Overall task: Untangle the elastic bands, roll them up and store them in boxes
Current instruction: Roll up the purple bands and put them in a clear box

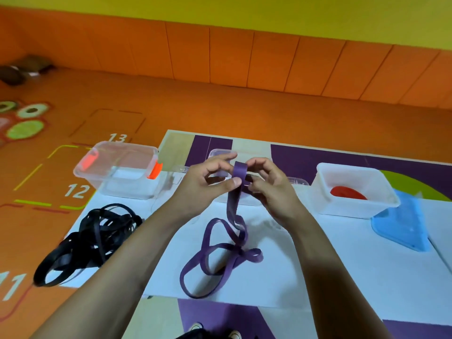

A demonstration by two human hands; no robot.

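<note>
Broadly, we log a table (pixel 342 265) spread with white sheets, three boxes along its far side. A clear box with orange latches (pixel 117 172) sits at the left. A second clear box (pixel 220 152) sits in the middle, mostly hidden behind the hands. A white box (pixel 354 189) at the right holds a red roll (pixel 348 193), with a blue lid (pixel 401 223) leaning just beside it. A heap of black bands (pixel 85 243) lies tangled at the table's left edge, well apart from the work. The purple band (pixel 231 206) is the piece in hand. Its upper end is raised above the table's middle; the rest drops straight down and lies in loose loops on the near side. The left hand (pixel 208 179) and right hand (pixel 271 187) meet at that upper end, equally near it. The left thumb (pixel 234 183) and curled fingers pinch one side, and the right fingers (pixel 259 165) curl round the other. Between them sits a small first turn of the roll (pixel 241 171), its axis running hand to hand, its flat face toward us. We judge rolling has only begun. The free length lies below and nearer us than the fingers, so it must feed upward. The loops seem to cross at one spot (pixel 242 250), which may snag. The middle box stands just behind the fingers.
</note>
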